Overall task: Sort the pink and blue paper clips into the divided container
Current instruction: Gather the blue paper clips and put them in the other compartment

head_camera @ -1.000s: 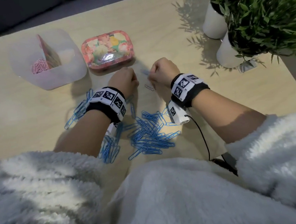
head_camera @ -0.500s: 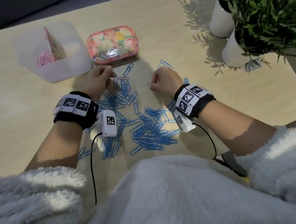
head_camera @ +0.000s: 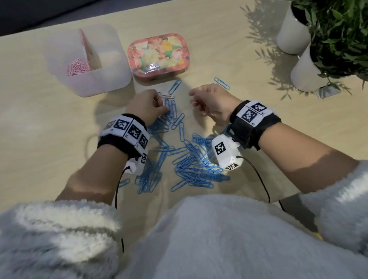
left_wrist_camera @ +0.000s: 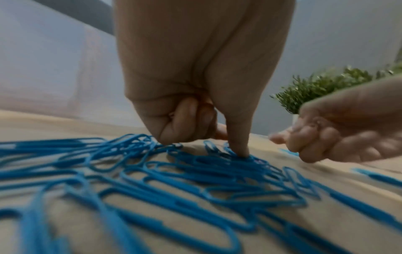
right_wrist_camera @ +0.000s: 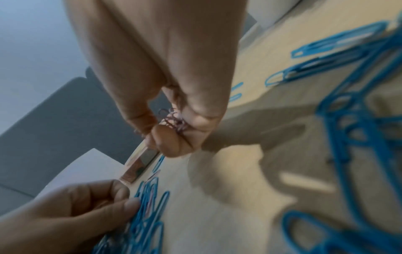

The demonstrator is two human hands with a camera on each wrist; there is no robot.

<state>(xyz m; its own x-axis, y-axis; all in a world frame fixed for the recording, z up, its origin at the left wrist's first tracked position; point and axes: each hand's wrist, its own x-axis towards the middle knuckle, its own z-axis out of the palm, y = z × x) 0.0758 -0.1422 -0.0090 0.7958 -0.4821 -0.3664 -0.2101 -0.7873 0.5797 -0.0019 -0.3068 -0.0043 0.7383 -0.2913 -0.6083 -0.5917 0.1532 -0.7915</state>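
The clear divided container [head_camera: 113,78] stands at the far left, with pink paper clips [head_camera: 78,67] in its left compartment. Blue paper clips [head_camera: 187,159] lie scattered on the table between my wrists. My left hand [head_camera: 150,107] has its fingers curled, and one straight finger [left_wrist_camera: 238,147] presses down on the blue paper clips [left_wrist_camera: 195,171]. A single pink clip [head_camera: 168,96] lies just beyond it. To the right, my right hand [head_camera: 208,101] hovers above the table and pinches a small bunch of pink clips [right_wrist_camera: 174,120] in its curled fingers.
A floral tin [head_camera: 158,54] sits beside the container, just beyond my hands. Two white pots with green plants [head_camera: 302,67] stand at the far right. Loose blue clips [head_camera: 221,83] lie beyond my right hand. Cables run from both wrist cameras.
My hands, close together a second ago, have parted. The left hand went toward the container corner, then came down on the far end of the blue clips. The right hand has turned slightly.
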